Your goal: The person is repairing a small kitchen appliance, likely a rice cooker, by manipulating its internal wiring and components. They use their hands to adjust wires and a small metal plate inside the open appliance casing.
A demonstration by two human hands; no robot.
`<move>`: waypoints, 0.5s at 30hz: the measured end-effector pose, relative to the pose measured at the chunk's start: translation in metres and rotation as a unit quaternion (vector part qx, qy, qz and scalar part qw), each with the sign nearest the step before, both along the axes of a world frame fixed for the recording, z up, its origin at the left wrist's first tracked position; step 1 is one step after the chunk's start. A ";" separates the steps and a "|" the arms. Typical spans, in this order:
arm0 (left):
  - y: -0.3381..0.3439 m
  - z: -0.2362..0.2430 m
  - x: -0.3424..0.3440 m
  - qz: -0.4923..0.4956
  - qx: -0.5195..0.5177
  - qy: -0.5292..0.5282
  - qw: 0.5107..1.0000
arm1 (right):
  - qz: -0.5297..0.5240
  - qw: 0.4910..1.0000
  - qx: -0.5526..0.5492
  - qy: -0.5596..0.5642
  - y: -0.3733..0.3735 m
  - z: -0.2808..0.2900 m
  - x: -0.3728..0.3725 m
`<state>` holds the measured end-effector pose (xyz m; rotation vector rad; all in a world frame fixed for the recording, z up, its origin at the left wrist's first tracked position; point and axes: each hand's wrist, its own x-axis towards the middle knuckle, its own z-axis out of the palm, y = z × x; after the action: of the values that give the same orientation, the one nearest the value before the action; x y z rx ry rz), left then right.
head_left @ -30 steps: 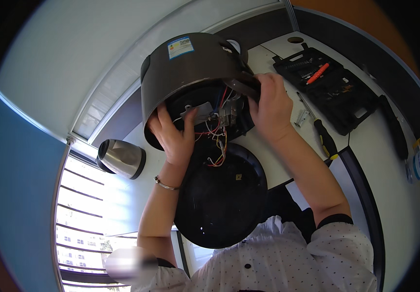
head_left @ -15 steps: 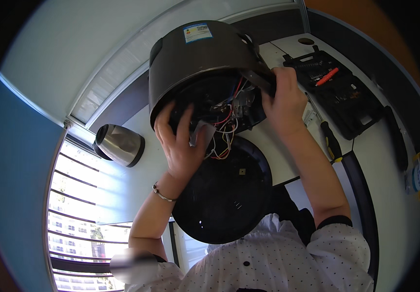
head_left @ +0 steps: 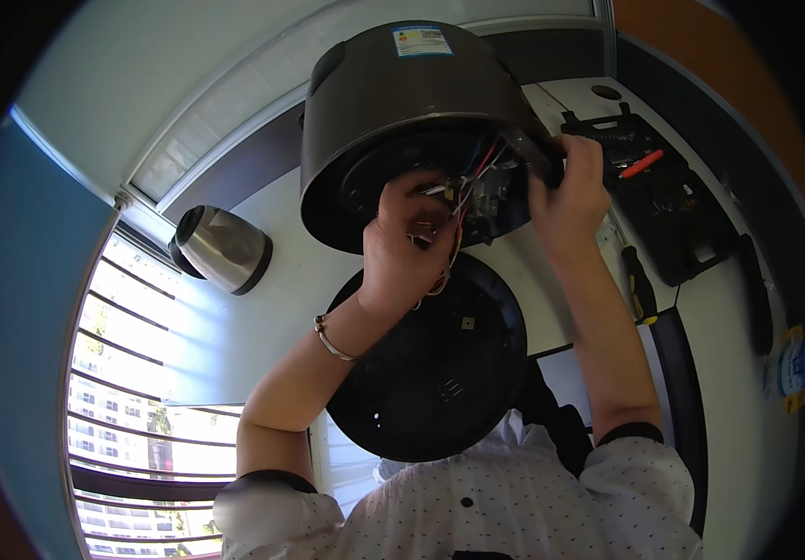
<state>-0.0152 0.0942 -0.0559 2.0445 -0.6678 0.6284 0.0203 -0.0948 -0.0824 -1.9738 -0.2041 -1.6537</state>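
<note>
A dark grey rice cooker-like housing (head_left: 402, 89) lies tipped over at the far middle, its open underside turned toward me. Red, white and other wires (head_left: 459, 219) hang out of it beside a metal-and-plastic part (head_left: 493, 199). A round black bottom cover (head_left: 421, 373) rests close to my body, and the wires run down toward it. Inside the opening, my left hand (head_left: 404, 247) is closed with its fingers curled round some of the wires. My right hand (head_left: 571, 201) grips the housing's right edge, thumb on the near side. My left fingertips are partly hidden.
A steel kettle (head_left: 225, 250) stands on the white table (head_left: 300, 280) at left. On the right lie an open black tool case (head_left: 678, 219) with a red-handled tool (head_left: 642, 164), a black-and-yellow screwdriver (head_left: 639, 285) and a blue-and-white packet (head_left: 797, 367). Low partition panels bound the back.
My left hand has moved right, from the housing's lower left rim to the wires, and its fingers have closed. The translucent piece by it no longer shows. My right hand keeps its grip.
</note>
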 end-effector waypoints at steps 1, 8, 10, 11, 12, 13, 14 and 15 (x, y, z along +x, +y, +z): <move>0.001 0.001 0.000 -0.003 -0.021 0.024 0.999 | 0.001 1.000 -0.002 0.002 -0.001 0.000 0.001; 0.016 -0.002 0.004 -0.035 -0.084 0.094 0.991 | 0.009 1.000 0.008 0.023 0.002 -0.002 0.000; 0.018 0.000 0.003 -0.066 -0.084 0.125 0.986 | 0.010 0.999 0.017 0.032 0.003 -0.005 0.001; 0.018 0.001 0.002 -0.075 -0.076 0.136 0.985 | 0.009 0.999 0.017 0.039 0.003 -0.005 0.001; 0.019 0.002 0.001 -0.083 -0.067 0.146 0.983 | 0.010 0.999 0.017 0.046 0.004 -0.005 0.002; 0.022 0.004 0.001 -0.095 -0.068 0.158 0.981 | 0.007 0.999 0.020 0.047 0.005 -0.006 0.003; 0.021 0.006 0.001 -0.110 -0.073 0.168 0.977 | 0.003 0.999 0.018 0.048 0.004 -0.005 0.002; 0.021 0.005 0.001 -0.123 -0.081 0.177 0.973 | 0.000 0.999 0.014 0.048 0.003 -0.006 0.003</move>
<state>-0.0138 0.1157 -0.0513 1.8221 -0.6220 0.1606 0.0232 -0.0917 -0.0880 -2.0261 -0.1460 -1.5494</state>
